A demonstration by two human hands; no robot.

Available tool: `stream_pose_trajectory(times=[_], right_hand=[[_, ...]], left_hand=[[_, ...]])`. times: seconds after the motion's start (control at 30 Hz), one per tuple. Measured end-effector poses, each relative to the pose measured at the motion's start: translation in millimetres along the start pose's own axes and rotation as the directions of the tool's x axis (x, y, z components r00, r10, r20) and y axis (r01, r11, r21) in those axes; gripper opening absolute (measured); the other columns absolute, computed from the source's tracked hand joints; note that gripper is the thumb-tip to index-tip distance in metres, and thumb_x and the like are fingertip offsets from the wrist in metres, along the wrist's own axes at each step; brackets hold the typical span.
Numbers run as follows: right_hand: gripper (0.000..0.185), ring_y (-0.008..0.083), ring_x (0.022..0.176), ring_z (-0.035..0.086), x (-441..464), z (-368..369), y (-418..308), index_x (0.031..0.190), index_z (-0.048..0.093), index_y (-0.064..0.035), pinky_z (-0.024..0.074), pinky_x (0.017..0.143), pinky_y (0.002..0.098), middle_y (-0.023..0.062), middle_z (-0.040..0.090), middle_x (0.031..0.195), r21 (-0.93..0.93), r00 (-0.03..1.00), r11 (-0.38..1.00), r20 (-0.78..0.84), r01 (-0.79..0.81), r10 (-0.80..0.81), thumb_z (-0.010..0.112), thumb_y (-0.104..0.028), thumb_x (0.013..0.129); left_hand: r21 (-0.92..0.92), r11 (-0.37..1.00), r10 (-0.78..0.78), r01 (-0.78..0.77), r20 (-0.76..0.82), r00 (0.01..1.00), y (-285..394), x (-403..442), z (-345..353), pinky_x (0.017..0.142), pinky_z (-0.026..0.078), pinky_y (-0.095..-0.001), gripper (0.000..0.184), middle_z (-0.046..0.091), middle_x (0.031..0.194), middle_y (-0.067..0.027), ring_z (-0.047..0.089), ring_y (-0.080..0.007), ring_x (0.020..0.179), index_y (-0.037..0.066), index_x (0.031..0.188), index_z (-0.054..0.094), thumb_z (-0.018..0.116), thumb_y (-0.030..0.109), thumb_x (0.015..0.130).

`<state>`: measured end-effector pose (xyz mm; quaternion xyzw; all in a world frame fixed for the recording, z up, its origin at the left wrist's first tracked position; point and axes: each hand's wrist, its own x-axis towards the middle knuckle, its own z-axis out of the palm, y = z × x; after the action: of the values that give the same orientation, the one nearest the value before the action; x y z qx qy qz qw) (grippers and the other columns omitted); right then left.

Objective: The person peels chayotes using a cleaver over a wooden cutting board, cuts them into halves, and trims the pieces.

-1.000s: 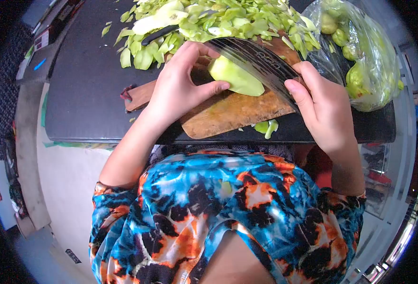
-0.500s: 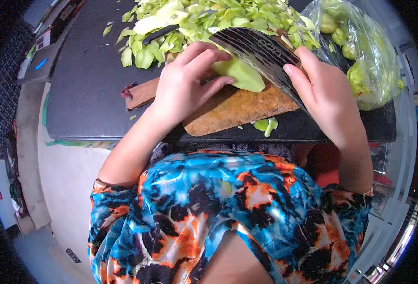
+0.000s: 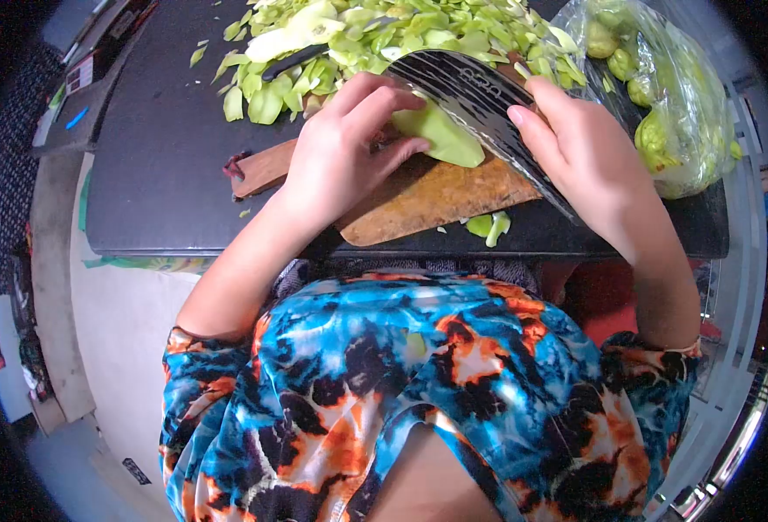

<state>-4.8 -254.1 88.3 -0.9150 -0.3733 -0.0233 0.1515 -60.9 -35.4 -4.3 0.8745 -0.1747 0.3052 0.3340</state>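
A peeled, pale green vegetable (image 3: 443, 137) rests at the upper part of the wooden cutting board (image 3: 436, 198), with my left hand (image 3: 349, 143) closed on its left end. My right hand (image 3: 580, 143) grips a wide black blade with light streaks (image 3: 480, 97), which slants from upper left to lower right. The blade's lower edge lies along the vegetable's upper right side. The blade's handle is hidden in my right hand. Behind the board spreads a large heap of green slices (image 3: 436, 39).
At the right stands a clear plastic bag (image 3: 706, 130) of whole green vegetables. A dark-handled knife (image 3: 295, 61) lies in the heap. Small green scraps (image 3: 493, 228) lie on the black table (image 3: 166, 174) at the board's front edge.
My right hand has shifted slightly up and left, and the blade has turned with it, showing more of its face. My left hand's fingers have curled further over the vegetable.
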Motion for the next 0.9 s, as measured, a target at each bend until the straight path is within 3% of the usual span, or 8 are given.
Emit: stream_pose_trajectory(times=[0.07, 0.17, 0.37, 0.47, 0.6, 0.7, 0.83, 0.9], right_hand=[[0.025, 0.0429, 0.072, 0.057, 1, -1, -3, 0.087, 0.052, -0.0014, 0.0431, 0.061, 0.0497, 0.0230, 0.058, 0.072, 0.005, 1.000, 1.000, 0.027, -0.009, 0.009, 0.052, -0.026, 0.093], [0.026, 0.0432, 0.072, 0.057, 4, -1, -2, 0.087, 0.054, -0.0008, 0.0437, 0.062, 0.0496, 0.0231, 0.058, 0.072, -0.001, 0.998, 0.998, -0.003, 0.064, -0.064, 0.051, -0.026, 0.093], [0.026, 0.0406, 0.064, 0.049, 7, 4, 6, 0.086, 0.047, 0.0026, 0.0375, 0.058, 0.0418, 0.0237, 0.049, 0.067, 0.057, 0.980, 0.978, -0.012, 0.201, -0.200, 0.049, -0.021, 0.095], [0.026, 0.0422, 0.067, 0.053, 10, 4, -3, 0.086, 0.048, 0.0020, 0.0408, 0.060, 0.0449, 0.0240, 0.052, 0.068, 0.024, 0.987, 0.988, 0.026, 0.155, -0.156, 0.050, -0.022, 0.095], [0.026, 0.0390, 0.072, 0.063, 7, 28, -15, 0.087, 0.057, -0.0005, 0.0506, 0.064, 0.0474, 0.0221, 0.063, 0.072, -0.245, 0.992, 0.967, -0.075, 0.076, -0.097, 0.049, -0.024, 0.092], [0.026, 0.0376, 0.069, 0.064, 5, 55, -3, 0.087, 0.057, 0.0001, 0.0512, 0.062, 0.0475, 0.0211, 0.063, 0.069, -0.328, 0.997, 0.943, -0.037, 0.054, -0.069, 0.050, -0.024, 0.091], [0.027, 0.0371, 0.067, 0.064, 11, 53, 12, 0.087, 0.058, 0.0006, 0.0515, 0.061, 0.0479, 0.0201, 0.063, 0.067, -0.244, 0.978, 0.958, -0.104, 0.150, -0.180, 0.048, -0.025, 0.092], [0.029, 0.0374, 0.067, 0.064, 19, 52, 24, 0.087, 0.060, 0.0002, 0.0511, 0.061, 0.0468, 0.0220, 0.064, 0.073, -0.159, 0.979, 0.973, -0.087, 0.168, -0.184, 0.048, -0.026, 0.092]], left_hand=[[0.044, 0.999, 0.033, -0.032, -0.030, 0.999, -4, -2, 3, 0.062, 0.053, -0.0330, 0.031, 0.057, 0.093, -0.0081, 0.063, -0.0258, 0.074, 0.008, 0.097, 0.062, 0.077, 0.016, 0.072], [0.051, 0.998, -0.029, 0.028, 0.023, 0.999, -3, -5, 1, 0.071, 0.053, -0.0331, 0.036, 0.058, 0.101, -0.0116, 0.062, -0.0277, 0.087, 0.003, 0.100, 0.061, 0.079, 0.012, 0.069], [0.087, 0.996, 0.008, -0.007, -0.006, 1.000, -4, -11, 6, 0.070, 0.053, -0.0333, 0.037, 0.057, 0.100, -0.0122, 0.062, -0.0281, 0.084, 0.001, 0.098, 0.059, 0.080, 0.012, 0.069], [0.091, 0.996, -0.003, 0.005, -0.021, 1.000, -8, -11, 7, 0.068, 0.052, -0.0329, 0.038, 0.056, 0.098, -0.0119, 0.061, -0.0276, 0.082, 0.001, 0.097, 0.058, 0.080, 0.012, 0.068], [0.084, 0.996, 0.014, -0.011, -0.042, 0.999, -9, -14, 10, 0.065, 0.051, -0.0340, 0.037, 0.056, 0.094, -0.0111, 0.061, -0.0280, 0.077, 0.003, 0.096, 0.057, 0.079, 0.013, 0.069], [0.091, 0.992, 0.092, -0.086, -0.072, 0.993, -8, -16, 17, 0.060, 0.051, -0.0371, 0.036, 0.055, 0.092, -0.0100, 0.062, -0.0296, 0.073, 0.007, 0.096, 0.056, 0.078, 0.017, 0.070], [0.111, 0.982, 0.154, -0.152, -0.017, 0.988, 8, -8, 30, 0.063, 0.052, -0.0367, 0.038, 0.055, 0.096, -0.0091, 0.063, -0.0283, 0.079, 0.011, 0.102, 0.057, 0.076, 0.023, 0.071], [0.133, 0.986, 0.091, -0.098, 0.063, 0.994, 19, -4, 23, 0.071, 0.052, -0.0378, 0.044, 0.055, 0.103, -0.0113, 0.061, -0.0313, 0.087, 0.012, 0.107, 0.057, 0.078, 0.027, 0.071]])
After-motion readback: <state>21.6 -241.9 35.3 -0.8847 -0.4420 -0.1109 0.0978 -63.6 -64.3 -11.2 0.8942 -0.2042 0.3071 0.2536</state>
